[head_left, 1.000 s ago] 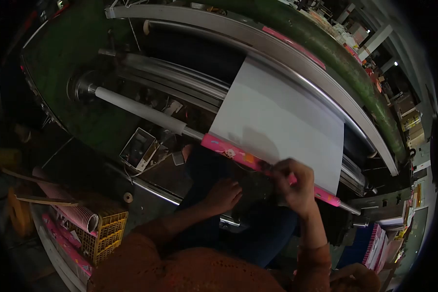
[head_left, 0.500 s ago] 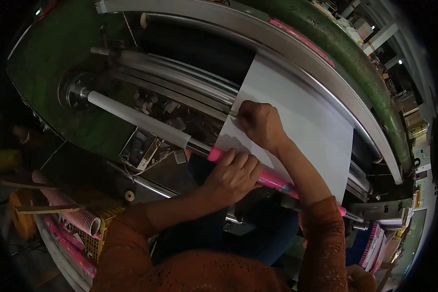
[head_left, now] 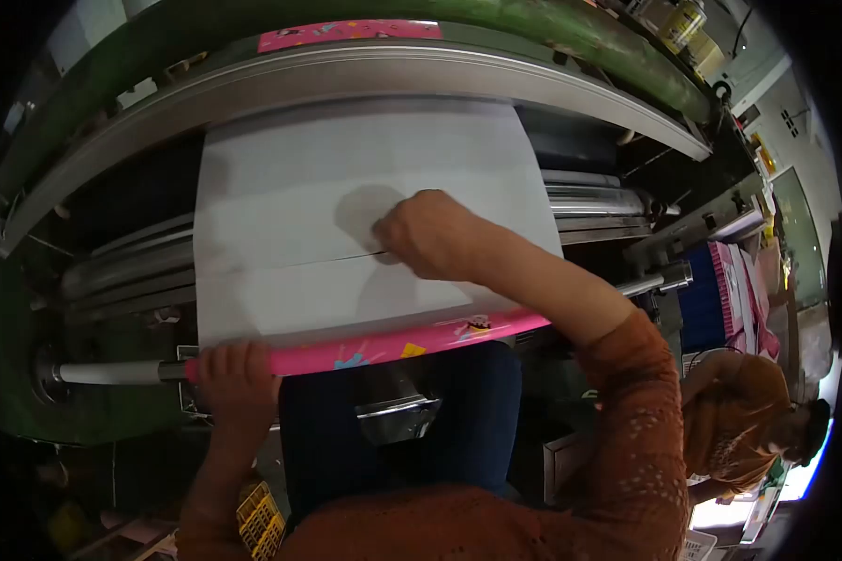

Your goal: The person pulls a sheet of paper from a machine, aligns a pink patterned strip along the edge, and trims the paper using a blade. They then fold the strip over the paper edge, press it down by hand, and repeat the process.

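Observation:
A wide white sheet (head_left: 281, 201) stretches from under the metal crossbar down to a pink printed roll of wrapping paper (head_left: 384, 353) on a metal shaft (head_left: 650, 283). My left hand (head_left: 237, 369) is closed over the roll's left end. Over the middle of the sheet, my right hand (head_left: 430, 234) is a fist with its fingertips at the paper. From the sheet's left edge a thin cut line runs to this fist. Whatever the fist holds is hidden by the fingers.
A curved-looking metal crossbar (head_left: 346, 73) spans the far side, with a green roller (head_left: 496, 14) behind it. Steel rollers (head_left: 594, 201) flank the sheet. Yellow plastic crate (head_left: 260, 524) stands lower left. Another person (head_left: 744, 411) is at the right, near stacked pink-edged material (head_left: 725, 290).
My right fist has moved from the sheet's left edge to its middle, leaving a cut line behind. My left hand has shifted to the roll's left end. The view has turned rightward.

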Tool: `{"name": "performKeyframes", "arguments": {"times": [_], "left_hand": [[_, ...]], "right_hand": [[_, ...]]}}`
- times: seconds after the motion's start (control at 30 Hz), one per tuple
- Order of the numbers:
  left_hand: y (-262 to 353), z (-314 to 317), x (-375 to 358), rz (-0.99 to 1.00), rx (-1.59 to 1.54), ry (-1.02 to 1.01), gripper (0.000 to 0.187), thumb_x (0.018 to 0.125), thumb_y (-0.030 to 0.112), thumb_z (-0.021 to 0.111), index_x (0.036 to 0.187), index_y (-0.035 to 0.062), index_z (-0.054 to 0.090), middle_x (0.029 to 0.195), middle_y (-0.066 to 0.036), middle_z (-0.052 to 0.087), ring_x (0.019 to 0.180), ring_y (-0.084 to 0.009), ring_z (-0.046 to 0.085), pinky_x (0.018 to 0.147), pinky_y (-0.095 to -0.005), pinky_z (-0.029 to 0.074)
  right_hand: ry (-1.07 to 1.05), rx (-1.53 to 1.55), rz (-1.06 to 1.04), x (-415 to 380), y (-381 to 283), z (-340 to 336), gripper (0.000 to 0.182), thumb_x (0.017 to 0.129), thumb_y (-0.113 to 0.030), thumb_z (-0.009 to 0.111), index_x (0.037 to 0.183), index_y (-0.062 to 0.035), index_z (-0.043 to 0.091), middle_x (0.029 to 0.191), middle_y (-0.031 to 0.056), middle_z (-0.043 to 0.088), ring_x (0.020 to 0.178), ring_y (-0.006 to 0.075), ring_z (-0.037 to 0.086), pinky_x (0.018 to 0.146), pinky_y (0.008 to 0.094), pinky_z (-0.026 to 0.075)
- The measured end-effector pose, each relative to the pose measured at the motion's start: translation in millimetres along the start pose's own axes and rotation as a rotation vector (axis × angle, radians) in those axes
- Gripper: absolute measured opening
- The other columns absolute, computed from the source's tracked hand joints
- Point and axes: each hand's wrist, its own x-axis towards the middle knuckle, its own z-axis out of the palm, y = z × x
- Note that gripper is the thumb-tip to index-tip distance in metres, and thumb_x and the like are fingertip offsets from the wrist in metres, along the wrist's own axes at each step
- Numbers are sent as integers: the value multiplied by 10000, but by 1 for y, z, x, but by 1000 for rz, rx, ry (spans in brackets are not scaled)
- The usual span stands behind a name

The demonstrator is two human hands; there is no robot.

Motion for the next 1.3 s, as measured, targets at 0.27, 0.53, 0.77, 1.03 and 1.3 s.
{"name": "performKeyframes", "arguments": {"times": [0.27, 0.53, 0.77, 1.03, 1.3], "left_hand": [[-6, -4, 7, 37, -2, -11, 560, 593, 97, 761, 1073, 60, 475, 982, -138, 525, 934, -349, 524, 838, -496, 413], [-6, -4, 13, 22, 18, -152, 439, 654, 105, 743, 1017, 49, 501, 924, -144, 532, 880, -356, 530, 779, -455, 425], [231, 33, 155, 273, -70, -175, 329, 757, 287, 736, 908, 80, 529, 879, -108, 553, 844, -283, 591, 708, -409, 486], [448, 84, 263, 308, -155, 50, 67, 801, 127, 579, 836, 71, 569, 764, -86, 615, 705, -226, 652, 574, -325, 522], [377, 46, 204, 546, -384, 345, 385, 820, 148, 570, 1170, -14, 576, 1106, -140, 582, 1087, -276, 541, 945, -404, 421]], "right_hand": [[-183, -455, 319, -213, 133, -30, 72, 719, -73, 639, 766, -48, 591, 758, 138, 618, 740, 350, 626, 629, 424, 495], [836, 382, 411, -236, -18, 21, 162, 712, -9, 707, 836, -45, 609, 785, 112, 620, 727, 308, 623, 618, 361, 506], [1093, 569, 439, -273, -41, 43, 133, 730, 20, 701, 820, -28, 615, 786, 111, 628, 699, 291, 623, 609, 335, 499], [1388, 862, 987, -375, -46, 62, 48, 875, 50, 604, 916, 25, 607, 876, 41, 624, 788, 97, 581, 738, 218, 456], [1585, 864, 787, -336, -42, 45, 45, 909, -6, 605, 947, 11, 590, 878, 49, 638, 784, 90, 579, 744, 221, 465]]}}
